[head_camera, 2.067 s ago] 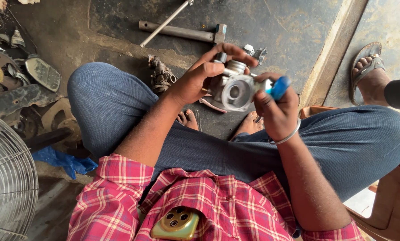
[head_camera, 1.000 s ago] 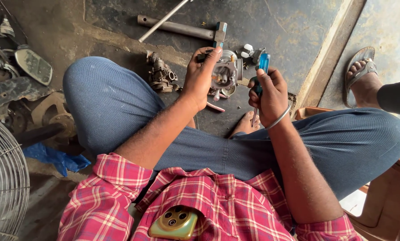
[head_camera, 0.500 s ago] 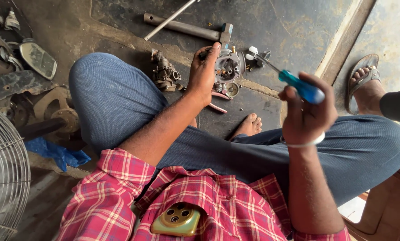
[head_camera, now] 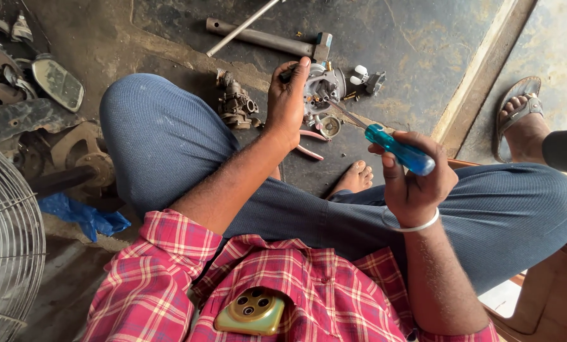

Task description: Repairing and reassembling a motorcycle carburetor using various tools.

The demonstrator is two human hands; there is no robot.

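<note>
- Left hand [head_camera: 288, 104] closed around the carburettor [head_camera: 321, 87], held off the floor in front of the left knee; thumb and fingers wrap its near side, open face turned up toward the camera.
- Right hand [head_camera: 416, 183] shut in a fist on the blue handle of the screwdriver [head_camera: 385, 144], above the right thigh.
- Screwdriver long axis: diagonal, handle low and right, shaft running up and left. Tip points at the carburettor; it looks to reach the body's lower edge, but contact cannot be confirmed.
- Handling, carburettor (judged): cast metal, rigid, dense for its bulk, likely oily and slick. Small protruding fittings look more delicate than the body. Best hold is around the main body, as now, clear of levers and ports.
- Handling, screwdriver (judged): light, stiff; smooth plastic handle could slip in greasy fingers, so a full fist suits it.
- Nearby: second carburettor body [head_camera: 236, 104] on the floor beside the left knee; hammer [head_camera: 277, 39] lying beyond; loose small parts [head_camera: 366, 77] just right of the held unit.
</note>
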